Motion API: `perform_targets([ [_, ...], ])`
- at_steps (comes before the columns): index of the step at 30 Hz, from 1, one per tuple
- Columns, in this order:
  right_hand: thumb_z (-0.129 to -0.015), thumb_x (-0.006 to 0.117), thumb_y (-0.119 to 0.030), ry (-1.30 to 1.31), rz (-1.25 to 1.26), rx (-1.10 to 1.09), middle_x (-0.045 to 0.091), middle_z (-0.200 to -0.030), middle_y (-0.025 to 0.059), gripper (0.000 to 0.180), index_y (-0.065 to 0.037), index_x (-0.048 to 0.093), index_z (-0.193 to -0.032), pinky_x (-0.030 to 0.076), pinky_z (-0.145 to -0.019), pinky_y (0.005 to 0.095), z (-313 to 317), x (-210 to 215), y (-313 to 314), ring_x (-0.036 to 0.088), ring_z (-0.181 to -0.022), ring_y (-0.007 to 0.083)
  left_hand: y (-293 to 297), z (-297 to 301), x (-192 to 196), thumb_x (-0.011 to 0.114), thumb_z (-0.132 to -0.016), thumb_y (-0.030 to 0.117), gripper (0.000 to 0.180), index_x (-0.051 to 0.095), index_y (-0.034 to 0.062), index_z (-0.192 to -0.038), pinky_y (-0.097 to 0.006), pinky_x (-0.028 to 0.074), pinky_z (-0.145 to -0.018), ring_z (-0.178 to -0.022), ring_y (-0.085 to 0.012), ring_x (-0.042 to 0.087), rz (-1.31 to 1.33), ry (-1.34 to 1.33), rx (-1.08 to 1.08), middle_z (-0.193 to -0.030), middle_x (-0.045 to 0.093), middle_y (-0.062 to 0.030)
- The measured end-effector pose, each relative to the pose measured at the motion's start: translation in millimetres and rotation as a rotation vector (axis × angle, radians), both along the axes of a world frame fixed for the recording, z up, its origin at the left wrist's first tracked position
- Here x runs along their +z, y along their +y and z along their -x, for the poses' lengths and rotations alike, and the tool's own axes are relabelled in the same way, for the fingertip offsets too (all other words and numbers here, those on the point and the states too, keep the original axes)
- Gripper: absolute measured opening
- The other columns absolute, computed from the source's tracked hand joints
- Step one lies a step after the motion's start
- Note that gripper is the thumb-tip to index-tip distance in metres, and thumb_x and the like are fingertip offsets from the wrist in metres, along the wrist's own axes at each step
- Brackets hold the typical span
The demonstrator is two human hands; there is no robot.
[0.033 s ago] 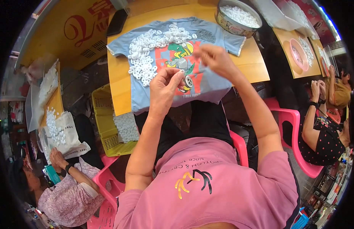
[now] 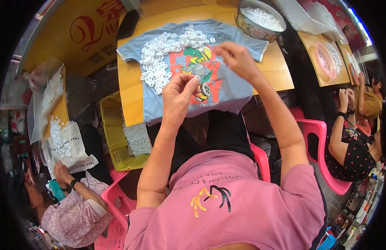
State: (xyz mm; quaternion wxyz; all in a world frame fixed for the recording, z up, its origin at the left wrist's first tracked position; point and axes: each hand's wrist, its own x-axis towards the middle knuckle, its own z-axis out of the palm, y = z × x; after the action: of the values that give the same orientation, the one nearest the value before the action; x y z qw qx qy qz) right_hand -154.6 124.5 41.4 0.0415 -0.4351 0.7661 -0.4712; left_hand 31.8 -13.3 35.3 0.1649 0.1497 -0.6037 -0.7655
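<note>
Grip of left hand pinches white piece — cannot tell for right hand.

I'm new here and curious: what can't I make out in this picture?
All in the head view:
Small whitish piece: shape mostly hidden by the bare left hand.
Bare right hand: blurred, so whether it holds anything is unclear.
Fine dark-grey pieces on the light-blue fabric shirt: too small to tell apart.
Round, printed metal tin: bottom buried under small white pieces.

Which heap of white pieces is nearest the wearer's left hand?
The arc-shaped heap on the blue T-shirt: its near end lies right beside the left hand. Those in the round tin and yellow crate sit farther off.
</note>
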Motion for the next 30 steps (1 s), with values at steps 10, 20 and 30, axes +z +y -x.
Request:
perform_targets([
  [10, -0.082, 0.068, -0.019, 0.556, -0.393, -0.055, 0.059, -0.106, 0.0075, 0.023, -0.014, 0.070, -0.104, 0.052, -0.076, 0.0406, 63, -16, -26, 0.062, -0.090, 0.0307, -10, -3, -3, 0.064, -0.092, 0.010, 0.013, 0.061, -0.0019, -0.096, -0.022, 0.051, -0.063, -0.070, -0.0080, 0.060, -0.029, 0.005, 0.076, -0.082, 0.063, -0.0031],
  [20, -0.083, 0.067, -0.015, 0.535, -0.262, 0.098, 0.061, -0.090, 0.0106, 0.015, -0.003, 0.062, -0.090, 0.052, -0.072, 0.0368, 55, -9, -20, 0.063, -0.083, 0.0273, -11, -3, -4, 0.064, -0.092, 0.010, 0.013, 0.061, -0.0017, -0.097, -0.022, 0.050, -0.062, -0.071, -0.0079, 0.060, -0.033, 0.009, 0.085, -0.083, 0.063, -0.0031],
  [30, -0.091, 0.066, -0.016, -0.764, 0.279, 0.041, 0.067, -0.094, 0.0040, 0.027, 0.000, 0.065, -0.112, 0.053, -0.071, 0.0258, -26, 9, 0, 0.062, -0.075, 0.0109, 1, 3, 7, 0.064, -0.092, 0.010, 0.012, 0.062, -0.0002, -0.098, -0.023, 0.050, -0.065, -0.073, -0.0082, 0.060, -0.010, 0.089, 0.091, -0.089, 0.065, -0.0051],
])
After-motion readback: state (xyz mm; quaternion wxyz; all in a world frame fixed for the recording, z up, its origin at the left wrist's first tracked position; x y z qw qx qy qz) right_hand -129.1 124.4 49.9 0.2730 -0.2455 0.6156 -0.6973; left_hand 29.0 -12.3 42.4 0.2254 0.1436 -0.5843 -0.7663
